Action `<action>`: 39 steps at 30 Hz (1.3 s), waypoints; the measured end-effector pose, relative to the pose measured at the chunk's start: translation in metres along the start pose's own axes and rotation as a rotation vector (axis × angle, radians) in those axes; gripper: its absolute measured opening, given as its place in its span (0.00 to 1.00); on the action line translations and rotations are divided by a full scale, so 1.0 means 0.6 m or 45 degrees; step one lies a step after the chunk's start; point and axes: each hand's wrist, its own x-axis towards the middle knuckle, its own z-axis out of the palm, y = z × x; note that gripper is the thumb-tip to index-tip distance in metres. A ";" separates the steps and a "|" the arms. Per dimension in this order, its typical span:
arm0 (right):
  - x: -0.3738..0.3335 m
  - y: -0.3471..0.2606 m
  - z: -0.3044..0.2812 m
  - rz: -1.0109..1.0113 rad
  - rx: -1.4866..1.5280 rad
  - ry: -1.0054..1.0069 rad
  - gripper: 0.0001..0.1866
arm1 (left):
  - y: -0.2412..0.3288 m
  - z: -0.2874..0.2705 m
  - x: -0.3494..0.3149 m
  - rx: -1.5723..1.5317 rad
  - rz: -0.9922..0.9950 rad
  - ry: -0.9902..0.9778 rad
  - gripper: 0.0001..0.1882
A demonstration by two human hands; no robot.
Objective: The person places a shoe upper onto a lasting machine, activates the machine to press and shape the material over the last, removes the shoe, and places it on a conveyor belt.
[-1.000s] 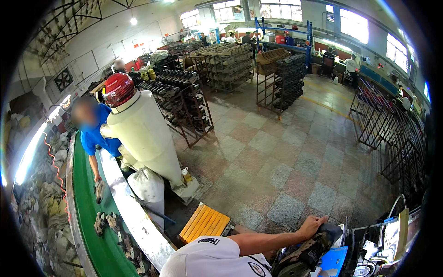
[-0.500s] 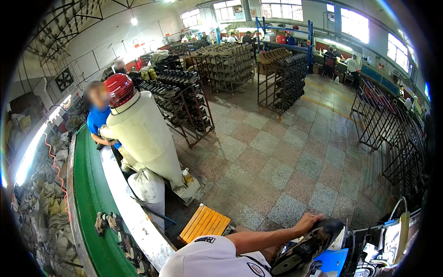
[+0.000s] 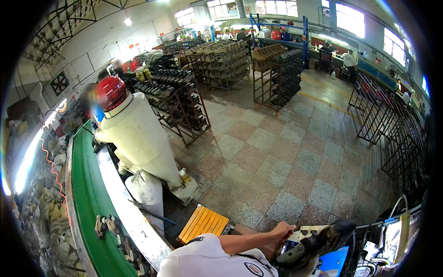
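Note:
My left forearm reaches right from a white short sleeve, and my left hand [image 3: 282, 230] is beside a dark shoe [image 3: 302, 253], apart from its upper side. Its fingers look curled together; what they hold, if anything, is too small to make out. The shoe is tilted close in front of me, its black end pointing up and right. A brownish shape lies under it, but I cannot tell whether this is my right hand. Behind the shoe are a light panel with dark round knobs [image 3: 304, 232] and a blue sheet [image 3: 334, 261].
At left runs a green conveyor belt [image 3: 87, 184] with several shoes [image 3: 122, 242]. A tall cream machine [image 3: 138, 138] with a red top stands beside it, a person behind. Nearer are a slatted yellow-orange stool [image 3: 203, 224] and a white sack [image 3: 145, 191]. Shoe racks [image 3: 177, 101] stand beyond.
My left hand has come off the shoe and drawn back to the left, its fingers now more curled. The shoe has shifted right and slightly up, uncovering the knobbed panel. The view has turned slightly.

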 end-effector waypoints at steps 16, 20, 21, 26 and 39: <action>0.111 -0.160 0.151 -1.026 -0.746 0.483 0.35 | -0.038 0.030 -0.005 0.129 0.023 -0.164 0.24; 0.111 -0.171 0.172 -0.990 -0.857 0.559 0.34 | -0.022 0.042 -0.012 0.214 -0.006 -0.139 0.24; 0.112 -0.171 0.172 -0.991 -0.887 0.559 0.34 | -0.019 0.042 -0.012 0.225 -0.007 -0.144 0.24; 0.116 -0.160 0.174 -0.989 -0.873 0.554 0.36 | -0.021 0.029 -0.019 0.206 -0.005 -0.160 0.24; 0.115 -0.149 0.173 -0.964 -0.933 0.658 0.40 | -0.011 0.037 -0.029 0.215 -0.062 -0.162 0.23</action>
